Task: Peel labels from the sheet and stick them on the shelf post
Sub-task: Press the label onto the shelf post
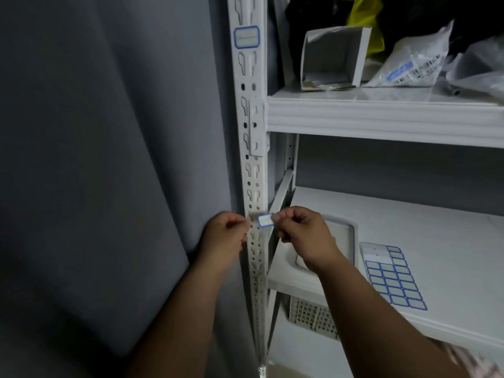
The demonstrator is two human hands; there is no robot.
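A white perforated shelf post (252,159) runs top to bottom at centre. One blue-bordered label (246,37) is stuck high on it. A second small blue-bordered label (265,220) is held flat against the post lower down. My right hand (302,236) pinches its right end. My left hand (226,236) pinches at its left end, with curled fingers hiding that edge. The label sheet (392,278) lies on the lower shelf to the right, with several blue-bordered labels on it and its upper left part bare.
A grey curtain (103,159) hangs left of the post. The upper shelf (381,118) holds an open white box (334,57) and plastic bags (414,61). A white tray (345,236) sits on the lower shelf behind my right hand. A perforated basket (313,317) sits below.
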